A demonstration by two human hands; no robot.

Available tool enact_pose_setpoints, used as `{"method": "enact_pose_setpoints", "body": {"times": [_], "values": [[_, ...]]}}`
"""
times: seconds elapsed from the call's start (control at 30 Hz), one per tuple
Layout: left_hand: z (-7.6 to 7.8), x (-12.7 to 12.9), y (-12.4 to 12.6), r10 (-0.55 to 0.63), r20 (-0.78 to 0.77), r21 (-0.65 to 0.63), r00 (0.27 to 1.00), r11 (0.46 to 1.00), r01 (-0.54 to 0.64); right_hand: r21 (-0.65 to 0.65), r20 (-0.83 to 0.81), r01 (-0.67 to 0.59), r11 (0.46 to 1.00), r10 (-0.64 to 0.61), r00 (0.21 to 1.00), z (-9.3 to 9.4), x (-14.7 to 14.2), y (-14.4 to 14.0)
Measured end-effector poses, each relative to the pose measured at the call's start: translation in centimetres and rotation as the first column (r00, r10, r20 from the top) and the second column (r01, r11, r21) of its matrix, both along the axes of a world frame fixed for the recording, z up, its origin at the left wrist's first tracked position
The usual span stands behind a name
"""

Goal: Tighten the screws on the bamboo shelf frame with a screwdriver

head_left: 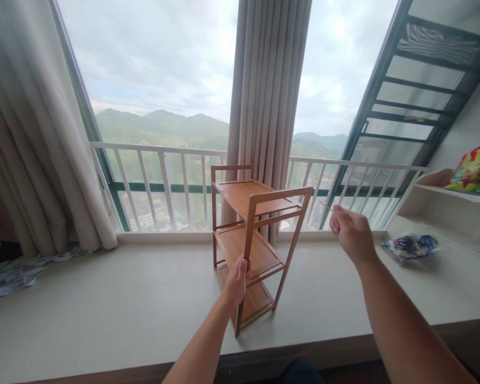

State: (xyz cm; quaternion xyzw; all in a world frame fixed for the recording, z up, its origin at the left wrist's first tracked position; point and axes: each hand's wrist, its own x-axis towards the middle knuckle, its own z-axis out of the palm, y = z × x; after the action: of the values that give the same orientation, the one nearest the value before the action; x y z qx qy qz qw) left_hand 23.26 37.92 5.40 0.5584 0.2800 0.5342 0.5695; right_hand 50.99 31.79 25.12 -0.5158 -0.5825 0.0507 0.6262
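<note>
Right hand point(352, 233), thin indistinct object point(325, 205)

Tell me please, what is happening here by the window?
A person stands at a wide window ledge on which a small three-tier wooden shelf rack stands upright. The left hand grips the rack's front leg. The right hand is raised beside it, closed around something thin, apart from the rack.

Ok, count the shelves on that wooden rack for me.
3. The top shelf sits level with the railing, the middle shelf is beside the left hand gripping the front post, and the bottom shelf lies just above the sill. None looks hidden.
</note>
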Motion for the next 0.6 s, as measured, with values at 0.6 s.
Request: {"method": "enact_pose_setpoints", "body": {"times": [0.6], "values": [[-0.2, 0.8, 0.2, -0.049, 0.006, -0.051, 0.999, 0.998, 0.049, -0.039, 0.688, 0.095, 0.995, -0.042, 0.724, -1.6, -12.8, -1.4]]}}
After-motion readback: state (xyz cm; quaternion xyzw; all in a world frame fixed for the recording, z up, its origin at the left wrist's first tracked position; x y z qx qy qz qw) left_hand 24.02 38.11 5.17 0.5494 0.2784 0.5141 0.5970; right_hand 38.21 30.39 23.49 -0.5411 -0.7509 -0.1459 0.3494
